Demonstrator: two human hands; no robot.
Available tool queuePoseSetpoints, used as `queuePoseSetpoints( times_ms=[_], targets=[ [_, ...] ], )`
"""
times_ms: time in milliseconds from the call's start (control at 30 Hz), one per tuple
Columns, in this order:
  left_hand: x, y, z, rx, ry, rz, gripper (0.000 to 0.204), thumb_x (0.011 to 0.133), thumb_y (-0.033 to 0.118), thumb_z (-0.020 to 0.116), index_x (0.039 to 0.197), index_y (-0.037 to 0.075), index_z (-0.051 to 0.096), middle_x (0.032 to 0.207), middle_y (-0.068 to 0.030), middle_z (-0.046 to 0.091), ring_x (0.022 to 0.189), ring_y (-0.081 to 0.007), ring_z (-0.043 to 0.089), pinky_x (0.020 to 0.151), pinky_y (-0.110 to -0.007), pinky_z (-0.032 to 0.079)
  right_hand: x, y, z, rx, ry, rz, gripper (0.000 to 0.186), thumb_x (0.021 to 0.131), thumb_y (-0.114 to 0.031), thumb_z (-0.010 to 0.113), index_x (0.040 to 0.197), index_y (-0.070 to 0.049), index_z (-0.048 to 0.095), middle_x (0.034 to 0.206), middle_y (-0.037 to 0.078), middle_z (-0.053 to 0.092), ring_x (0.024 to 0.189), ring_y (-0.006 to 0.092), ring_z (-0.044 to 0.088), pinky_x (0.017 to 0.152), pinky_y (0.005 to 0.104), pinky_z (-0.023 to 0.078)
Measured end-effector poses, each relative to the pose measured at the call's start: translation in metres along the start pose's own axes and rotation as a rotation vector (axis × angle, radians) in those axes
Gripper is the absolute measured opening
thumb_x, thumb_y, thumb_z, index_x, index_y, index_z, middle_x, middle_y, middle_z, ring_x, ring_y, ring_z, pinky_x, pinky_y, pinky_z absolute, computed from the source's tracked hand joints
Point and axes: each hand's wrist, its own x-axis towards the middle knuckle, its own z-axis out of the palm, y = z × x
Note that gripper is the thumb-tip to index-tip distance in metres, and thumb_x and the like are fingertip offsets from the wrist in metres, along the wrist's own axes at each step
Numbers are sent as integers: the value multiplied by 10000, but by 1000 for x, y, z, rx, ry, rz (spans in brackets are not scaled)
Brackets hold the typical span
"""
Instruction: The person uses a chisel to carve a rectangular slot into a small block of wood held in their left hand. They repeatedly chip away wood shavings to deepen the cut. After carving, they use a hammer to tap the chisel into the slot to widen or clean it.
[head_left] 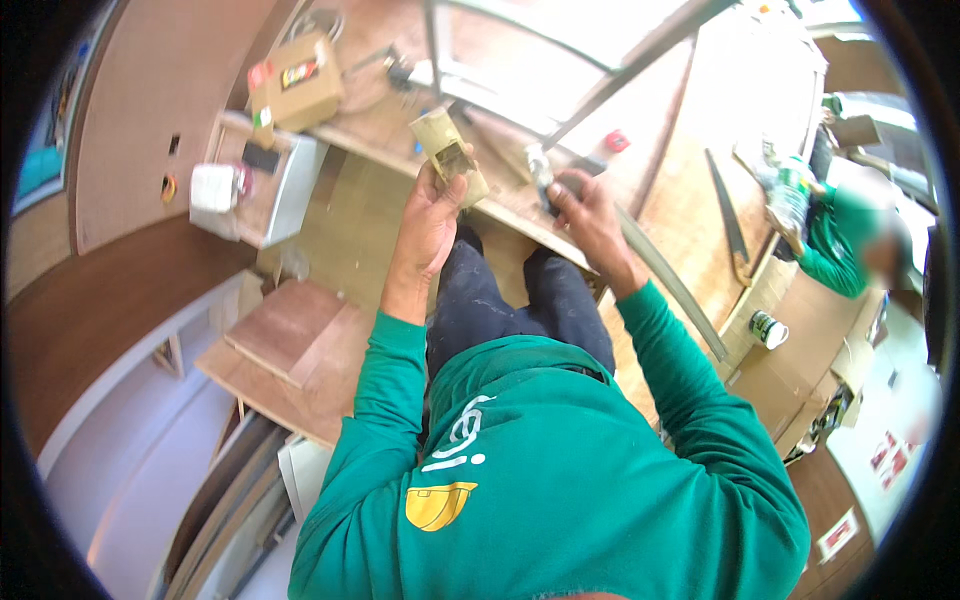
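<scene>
My left hand [433, 222] is closed round the lower part of a pale wooden hand plane [437, 135], with the thumb beside the dark opening in its body. The plane is held up above the near edge of the workbench [520, 207], tilted. To its right, my right hand [592, 222] grips a small tool with a silvery end [538, 160] and a dark lower part. Blur and my fingers hide what kind of tool it is. The two hands are apart, and the held things do not touch.
On the bench are a metal frame [640, 62], a red object [615, 141] and a handsaw [728, 210]. A cardboard box [300, 85] stands at the left. At the right, a co-worker in a green sleeve [838, 265] bends over the bench, near a can [768, 329]. Boards [290, 325] lie at lower left.
</scene>
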Motion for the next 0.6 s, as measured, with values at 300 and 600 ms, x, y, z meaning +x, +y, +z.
queuePoseSetpoints(
  times_ms=[300,600],
  targets=[
    [8,-14,122,-19,-366,-156,471,1037,159,779,1471,102,606,1387,-21,709,1289,-191,676,1142,-408,557,-119,-83,-50,-13,265,-149,207,1095,-175,688,1175,13,718,878,43,700,771,106,613,697,299,518],
    [3,-23,159,159,-566,-283,580,1012,144,817,1530,76,566,1448,-26,664,1291,-175,655,1119,-362,553,-162,-67,-48,-75,478,-212,197,1076,-151,691,1142,31,725,854,77,728,775,127,640,698,328,525]
  ],
)
